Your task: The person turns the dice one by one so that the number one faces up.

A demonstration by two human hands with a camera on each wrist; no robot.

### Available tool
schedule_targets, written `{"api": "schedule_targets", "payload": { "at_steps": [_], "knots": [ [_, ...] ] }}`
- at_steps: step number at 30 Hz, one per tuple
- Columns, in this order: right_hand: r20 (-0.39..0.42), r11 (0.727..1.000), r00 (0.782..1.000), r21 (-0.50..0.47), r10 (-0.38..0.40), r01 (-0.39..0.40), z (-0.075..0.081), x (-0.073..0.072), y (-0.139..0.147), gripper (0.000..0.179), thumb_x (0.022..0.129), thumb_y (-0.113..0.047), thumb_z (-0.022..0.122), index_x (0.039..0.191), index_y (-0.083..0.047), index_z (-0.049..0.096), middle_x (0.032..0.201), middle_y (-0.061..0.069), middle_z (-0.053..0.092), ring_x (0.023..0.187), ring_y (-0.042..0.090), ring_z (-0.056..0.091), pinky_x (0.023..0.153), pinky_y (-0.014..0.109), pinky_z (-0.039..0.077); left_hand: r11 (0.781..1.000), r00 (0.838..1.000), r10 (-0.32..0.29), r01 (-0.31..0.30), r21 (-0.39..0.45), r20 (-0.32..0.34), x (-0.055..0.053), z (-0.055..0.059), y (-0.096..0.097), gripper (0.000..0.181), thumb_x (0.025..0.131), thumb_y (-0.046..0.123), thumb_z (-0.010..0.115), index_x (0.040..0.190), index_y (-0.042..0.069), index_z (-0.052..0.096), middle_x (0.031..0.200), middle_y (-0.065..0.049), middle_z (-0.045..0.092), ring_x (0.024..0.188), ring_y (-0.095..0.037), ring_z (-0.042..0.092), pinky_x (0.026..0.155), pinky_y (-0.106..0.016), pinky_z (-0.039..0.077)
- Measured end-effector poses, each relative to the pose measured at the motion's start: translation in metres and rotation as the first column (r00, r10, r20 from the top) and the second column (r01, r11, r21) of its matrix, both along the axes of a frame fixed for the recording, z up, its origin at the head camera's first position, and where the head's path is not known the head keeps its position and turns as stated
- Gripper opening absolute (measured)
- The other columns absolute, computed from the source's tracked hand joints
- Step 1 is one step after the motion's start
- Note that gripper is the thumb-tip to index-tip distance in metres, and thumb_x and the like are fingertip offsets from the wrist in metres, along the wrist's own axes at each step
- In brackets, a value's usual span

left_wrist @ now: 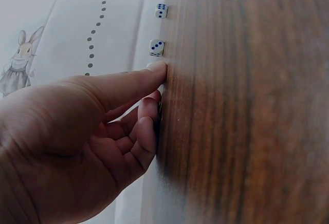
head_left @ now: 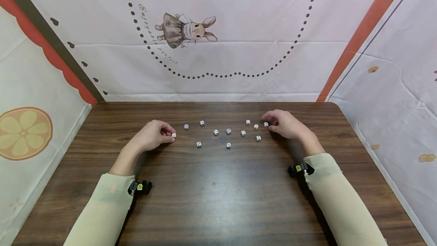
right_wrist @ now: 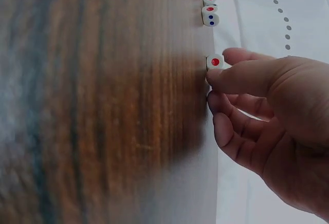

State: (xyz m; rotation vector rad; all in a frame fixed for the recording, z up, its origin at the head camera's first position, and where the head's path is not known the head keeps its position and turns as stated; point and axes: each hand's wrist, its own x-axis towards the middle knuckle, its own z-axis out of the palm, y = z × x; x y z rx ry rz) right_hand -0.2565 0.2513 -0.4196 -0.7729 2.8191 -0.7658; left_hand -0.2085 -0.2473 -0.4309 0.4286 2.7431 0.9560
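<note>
Small white dice with coloured pips lie spread over the far part of the brown wooden table. On the left, my left hand (head_left: 152, 135) pinches a white die (head_left: 173, 135) between thumb and fingertips, low at the tabletop. In the left wrist view the thumb (left_wrist: 136, 84) hides most of that die. At the right end of the spread, my right hand (head_left: 286, 123) holds another die (right_wrist: 215, 61) between thumb and index finger. This die shows a single red pip in the right wrist view. The other fingers of both hands are bent.
Between the hands sit several more dice, among them a die (head_left: 186, 126) near the left hand, a front die (head_left: 228, 145) and a die (head_left: 258, 138) near the right hand. A printed cloth (head_left: 239, 63) rises behind the wooden table (head_left: 218, 200) and along its sides.
</note>
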Motion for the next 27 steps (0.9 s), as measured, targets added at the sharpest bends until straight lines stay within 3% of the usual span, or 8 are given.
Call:
{"api": "schedule_targets", "payload": {
  "at_steps": [6,12,27],
  "knots": [
    [-0.027,0.998,0.998,-0.001,0.063,-0.063,0.0023,0.0031,-0.0005,0.036,0.093,0.012,0.067,0.122,-0.007,0.076,0.115,0.014,0.068,0.102,0.030,0.062,0.090,0.048,0.049,1.000,1.000,0.001,-0.001,-0.002,0.010,0.0002,0.0003,-0.0003,0.013,0.093,0.014,0.084,0.104,0.007,0.080,0.086,0.000,0.070,0.080,-0.017,0.062,0.074,-0.036,0.050],
    [-0.054,0.996,0.994,0.009,0.092,-0.092,0.0022,0.0021,-0.0023,0.032,0.092,0.014,0.066,0.114,-0.006,0.078,0.107,0.011,0.070,0.099,0.029,0.063,0.089,0.049,0.050,1.000,1.000,0.001,-0.001,-0.004,0.012,-0.0003,-0.0007,-0.0009,0.013,0.094,0.014,0.083,0.104,0.008,0.080,0.086,0.000,0.070,0.080,-0.017,0.062,0.074,-0.036,0.050],
    [-0.036,0.998,0.998,0.048,0.052,-0.050,0.0005,-0.0015,-0.0052,0.018,0.094,0.005,0.073,0.110,-0.001,0.077,0.098,0.008,0.072,0.093,0.025,0.066,0.086,0.049,0.053,1.000,1.000,0.003,-0.003,-0.002,0.008,0.0003,-0.0006,-0.0005,0.012,0.093,0.014,0.084,0.103,0.008,0.080,0.085,0.001,0.070,0.079,-0.017,0.062,0.073,-0.035,0.050]
  ]
}}
